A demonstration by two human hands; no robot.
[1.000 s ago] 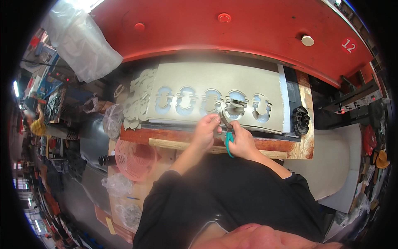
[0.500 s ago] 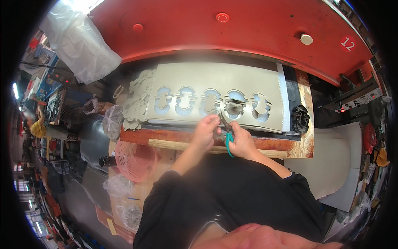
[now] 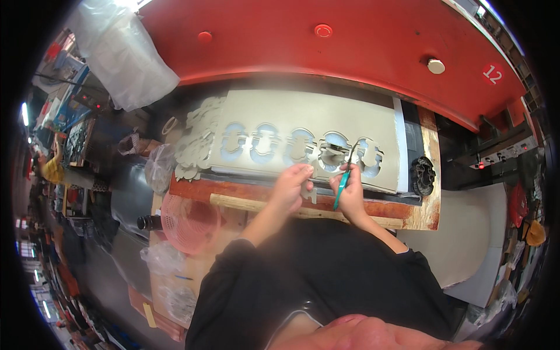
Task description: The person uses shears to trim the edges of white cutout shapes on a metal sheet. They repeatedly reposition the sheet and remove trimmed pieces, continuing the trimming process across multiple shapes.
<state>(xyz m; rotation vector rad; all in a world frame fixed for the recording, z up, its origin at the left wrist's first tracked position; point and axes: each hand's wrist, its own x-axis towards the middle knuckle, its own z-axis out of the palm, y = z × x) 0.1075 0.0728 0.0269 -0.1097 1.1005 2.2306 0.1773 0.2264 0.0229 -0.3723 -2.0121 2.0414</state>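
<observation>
My right hand [image 3: 351,195] grips teal-handled scissors [image 3: 343,188], their thin dark end pointing up over the sheet. To its left, my left hand [image 3: 290,188] pinches a small pale grey cut piece [image 3: 312,195], partly hidden by the fingers. Beyond both hands lies a pale grey-beige sheet [image 3: 309,105] with a row of several rounded cut-outs, pale blue showing through them. Over one cut-out near the right hand stands a shiny metal cutting die [image 3: 332,154]. Whether the scissors touch anything is unclear.
Grey cut pieces [image 3: 195,146] are heaped left of the sheet. A dark cutting die [image 3: 423,176] lies on the board's right end. A red machine beam [image 3: 262,44] spans the far side. Left are a pink basket [image 3: 189,224] and plastic bags [image 3: 164,258].
My right hand has moved right with the scissors, away from the left hand, and the scissors now point more upright. A small grey piece now shows below my left fingers.
</observation>
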